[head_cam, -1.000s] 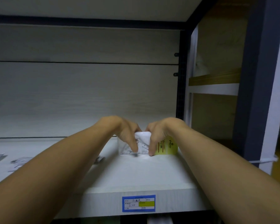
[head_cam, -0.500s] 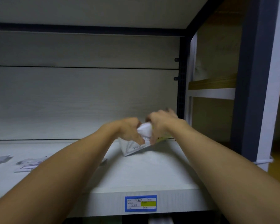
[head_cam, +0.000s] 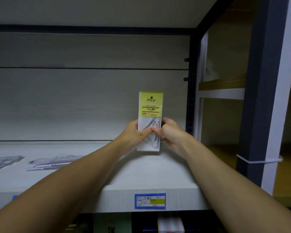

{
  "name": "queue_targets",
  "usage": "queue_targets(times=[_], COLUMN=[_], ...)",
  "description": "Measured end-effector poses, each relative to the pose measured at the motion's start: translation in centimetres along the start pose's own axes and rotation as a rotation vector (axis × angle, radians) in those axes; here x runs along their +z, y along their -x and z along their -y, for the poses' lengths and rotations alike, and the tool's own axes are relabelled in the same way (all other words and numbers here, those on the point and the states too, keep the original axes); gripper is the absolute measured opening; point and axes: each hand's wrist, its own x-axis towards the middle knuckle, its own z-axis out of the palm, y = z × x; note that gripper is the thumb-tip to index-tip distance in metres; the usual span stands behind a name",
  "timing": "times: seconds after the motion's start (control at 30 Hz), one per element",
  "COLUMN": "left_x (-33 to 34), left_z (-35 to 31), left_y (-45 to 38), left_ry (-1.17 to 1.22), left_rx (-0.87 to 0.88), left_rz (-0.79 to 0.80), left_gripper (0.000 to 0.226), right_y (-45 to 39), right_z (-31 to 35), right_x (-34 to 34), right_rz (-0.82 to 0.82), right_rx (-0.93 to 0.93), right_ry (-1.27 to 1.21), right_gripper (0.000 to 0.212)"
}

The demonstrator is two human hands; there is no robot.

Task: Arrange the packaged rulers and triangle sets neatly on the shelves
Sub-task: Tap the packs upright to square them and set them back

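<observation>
A stack of packaged triangle sets (head_cam: 150, 115) with a yellow header card stands upright at the right end of the white shelf (head_cam: 141, 172), close to the back panel. My left hand (head_cam: 135, 132) grips its left edge, thumb across the front. My right hand (head_cam: 170, 132) grips its right edge. The stack's bottom edge rests on or just above the shelf board. Two low piles of flat packaged sets lie further left: one pile (head_cam: 49, 163) in the middle-left, another pile (head_cam: 2, 161) at the far left edge.
A blue and yellow price label (head_cam: 149, 200) is stuck on the shelf's front edge. The dark upright post (head_cam: 192, 84) bounds the shelf on the right. Beyond it stands a neighbouring rack with a wooden shelf (head_cam: 222, 83). More goods show dimly on the level below.
The packets lay low and tilted on the shelf under both hands; now they stand upright with the yellow header on top, held between both hands.
</observation>
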Motion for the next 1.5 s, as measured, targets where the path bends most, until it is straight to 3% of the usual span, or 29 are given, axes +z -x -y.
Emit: queue_targets(times=[0.27,0.43,0.53,0.63,0.7,0.77,0.87,0.93,1.0,1.07,1.23,1.4,1.5], left_x=[-0.3,-0.3,-0.8,-2.2,-2.8,-2.6,-1.7,-1.1,-0.6,-0.5,-2.5,-4.8,-5.1], left_z=[1.6,1.1,-0.1,-2.4,-4.5,-6.5,-8.0,-7.7,-6.6,-5.6,-5.4,-4.1,-3.3], left_y=[1.2,1.1,0.4,-1.1,-1.9,-2.2,-2.2,-2.1,-2.0,-1.9,-0.5,1.7,2.1], left_ry=[-0.124,-0.12,-0.178,-0.597,-1.031,-1.316,-1.427,-1.416,-1.408,-1.377,-1.161,-0.844,-0.805], left_rx=[0.06,0.021,0.029,0.116,0.135,0.104,-0.044,-0.156,-0.227,-0.236,-0.215,-0.279,-0.236], left_rz=[0.086,0.106,0.127,0.15,0.246,0.359,0.507,0.596,0.639,0.621,0.515,0.436,0.39], left_gripper=[0.032,0.03,0.036,0.036,0.027,0.025,0.024,0.024,0.027,0.032,0.041,0.041,0.039], right_y=[0.2,0.8,1.5,1.1,0.9,1.1,1.1,1.3,1.4,1.5,2.0,2.1,2.1], right_z=[-2.2,-1.7,-0.2,2.0,3.5,4.2,4.0,3.1,2.0,0.9,0.4,-0.6,-0.9], right_x=[0.9,0.5,0.6,0.0,-1.0,-1.9,-2.7,-3.1,-3.4,-3.3,-3.6,-3.7,-3.7], right_rz=[0.071,0.127,0.053,-0.283,-0.417,-0.447,-0.204,0.013,0.085,0.083,0.077,0.021,-0.011], right_rx=[0.095,0.142,0.126,-0.045,-0.142,-0.18,-0.094,0.011,0.029,0.01,0.0,0.037,0.087], right_ry=[0.07,-0.087,-0.057,0.058,0.139,0.425,0.646,0.711,0.925,1.054,1.029,0.88,0.716], right_gripper=[0.039,0.036,0.041,0.093,0.111,0.116,0.101,0.064,0.035,0.022,0.016,0.017,0.024])
